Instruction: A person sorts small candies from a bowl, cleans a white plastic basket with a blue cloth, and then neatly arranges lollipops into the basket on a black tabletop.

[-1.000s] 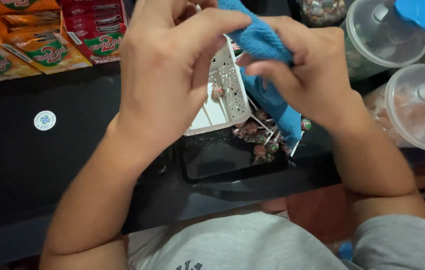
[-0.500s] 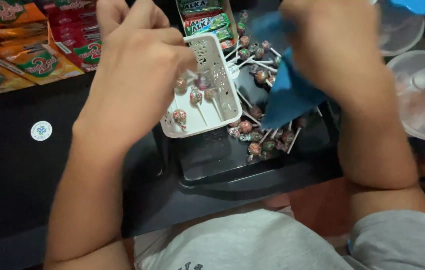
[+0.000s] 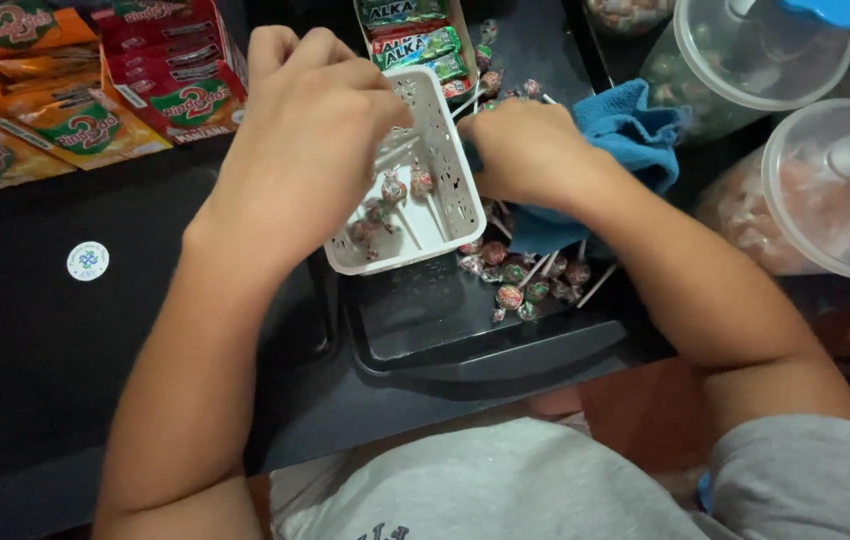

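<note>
A small white perforated basket (image 3: 452,205) sits tilted on a black tray (image 3: 465,330) and holds a few wrapped lollipops (image 3: 391,189). My left hand (image 3: 310,135) curls over the basket's far left rim and grips it. My right hand (image 3: 530,150) lies on a blue cloth (image 3: 635,125), which is bunched under the palm and wrist, and its fingers are curled against the basket's right wall. Several loose lollipops (image 3: 525,280) lie on the tray just below the right hand and the cloth.
Orange and red snack packets (image 3: 95,95) are stacked at the upper left. A box of green packs (image 3: 415,40) stands behind the basket. Two clear jars with blue lids (image 3: 825,190) stand at the right. A round white sticker (image 3: 87,261) marks the black counter.
My right hand came down from above with the blue cloth and now rests beside the basket. The left hand stayed at the basket, which has shifted slightly; the lollipops inside it have slid.
</note>
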